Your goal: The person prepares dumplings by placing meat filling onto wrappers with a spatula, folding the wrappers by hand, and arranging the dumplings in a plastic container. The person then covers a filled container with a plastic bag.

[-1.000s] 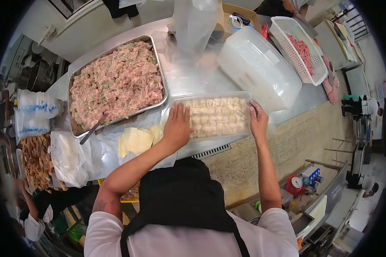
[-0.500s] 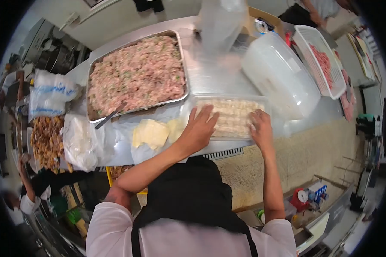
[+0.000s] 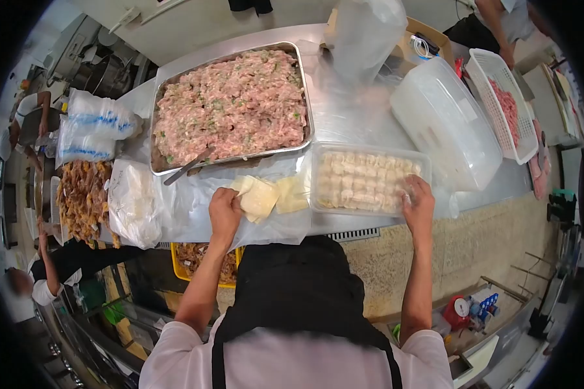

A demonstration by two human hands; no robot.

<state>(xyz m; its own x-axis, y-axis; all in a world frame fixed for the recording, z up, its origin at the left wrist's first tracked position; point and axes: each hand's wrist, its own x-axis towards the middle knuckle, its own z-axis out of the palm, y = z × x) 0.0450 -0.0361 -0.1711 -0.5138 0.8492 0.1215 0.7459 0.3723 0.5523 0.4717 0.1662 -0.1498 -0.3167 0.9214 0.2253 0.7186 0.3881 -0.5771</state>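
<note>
My left hand (image 3: 226,212) is at the left edge of a stack of pale yellow dough wrappers (image 3: 259,200), its fingers closed on the edge of a wrapper. A second small pile of wrappers (image 3: 292,194) lies beside the stack, on plastic sheeting. My right hand (image 3: 418,198) is closed over the right end of a clear plastic container (image 3: 318,206), fingertips inside the rim. Rows of pale wrapped dumplings (image 3: 363,180) fill the container. Behind the wrappers is a metal tray (image 3: 308,110) of minced meat filling (image 3: 230,104), with a spatula (image 3: 188,166) resting on its near edge.
A large translucent bin (image 3: 444,123) and a white basket (image 3: 499,97) holding pink meat stand at the right. Plastic bags (image 3: 134,204) and browned meat pieces (image 3: 84,201) occupy the left. A yellow crate (image 3: 182,269) sits below the table edge. Another person's arm (image 3: 495,26) shows at top right.
My left hand has left the dumpling container and moved left to the wrappers. My right hand remains at the container's right end. The whole view has shifted a little.
</note>
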